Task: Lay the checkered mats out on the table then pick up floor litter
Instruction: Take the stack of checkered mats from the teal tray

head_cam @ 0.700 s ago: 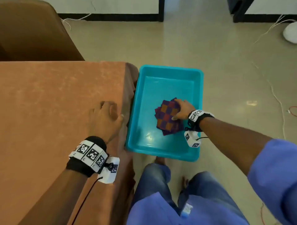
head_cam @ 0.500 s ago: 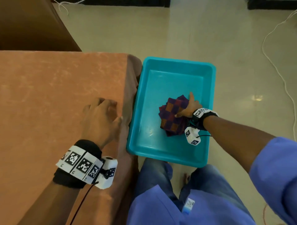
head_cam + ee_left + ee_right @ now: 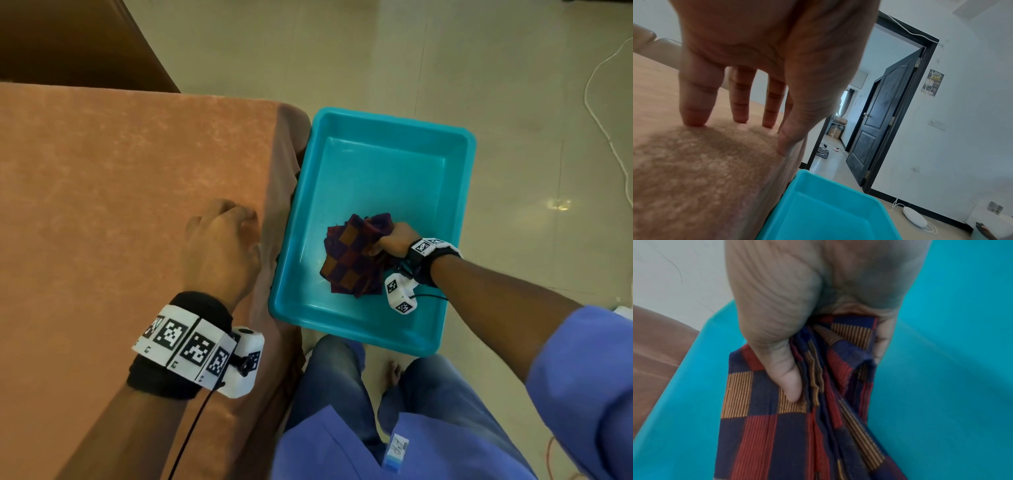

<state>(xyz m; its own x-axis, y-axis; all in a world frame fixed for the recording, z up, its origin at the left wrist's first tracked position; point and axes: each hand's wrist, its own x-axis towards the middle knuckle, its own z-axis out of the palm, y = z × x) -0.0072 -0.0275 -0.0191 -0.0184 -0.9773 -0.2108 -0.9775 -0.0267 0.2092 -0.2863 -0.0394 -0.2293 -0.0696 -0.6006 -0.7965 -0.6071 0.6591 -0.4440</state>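
Note:
A stack of checkered mats point(image 3: 352, 257) in navy, red and orange lies in a teal plastic tub point(image 3: 383, 157) on the floor beside the table. My right hand point(image 3: 394, 238) grips the stack's right edge; in the right wrist view my thumb presses on the mats point(image 3: 760, 426) while my fingers curl under them, bunching the layers. My left hand point(image 3: 219, 246) rests on the orange table cloth point(image 3: 102, 205) near its right edge, its fingers point(image 3: 692, 104) straight with the tips touching the cloth point(image 3: 694, 178). The tub point(image 3: 828, 211) shows just below the table edge.
A brown chair point(image 3: 68, 44) stands behind the table. White cables point(image 3: 606, 113) trail across the tiled floor at right. My legs in blue trousers point(image 3: 342, 387) stand close to the tub's near rim. An open dark door point(image 3: 879, 121) and a white round device point(image 3: 914, 217) lie beyond.
My right hand went from lying flat on the mats to closing round their right edge and bunching them. The left hand has stayed on the table.

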